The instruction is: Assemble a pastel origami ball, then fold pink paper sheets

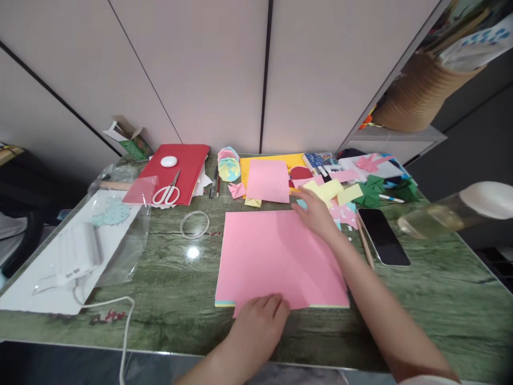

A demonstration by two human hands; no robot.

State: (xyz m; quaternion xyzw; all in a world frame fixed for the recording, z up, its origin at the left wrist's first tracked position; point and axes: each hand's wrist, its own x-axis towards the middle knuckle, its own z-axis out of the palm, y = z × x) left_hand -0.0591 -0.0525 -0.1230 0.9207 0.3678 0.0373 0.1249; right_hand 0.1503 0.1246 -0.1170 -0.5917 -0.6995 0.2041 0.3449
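A stack of coloured paper [276, 251], pink on top with blue and yellow edges showing below, lies in the middle of the table. At its front edge my left hand [260, 329] is closed on a pink sheet whose corner juts past the stack; the thumb is hidden. My right hand [315, 211] reaches over the back right corner, fingers stretched out, beside yellow paper scraps [331, 190]. Behind the stack, a smaller pink square of paper [267, 182] rests on a yellow folder [244, 166].
Left of the stack are white scissors [166, 195] on a red folder [180, 160], a cable ring [195, 224] and a white charger [80, 248] with its cord. To the right lie a pencil [364, 243], a phone [383, 236], green folded paper [371, 191] and a clear bottle [436, 216].
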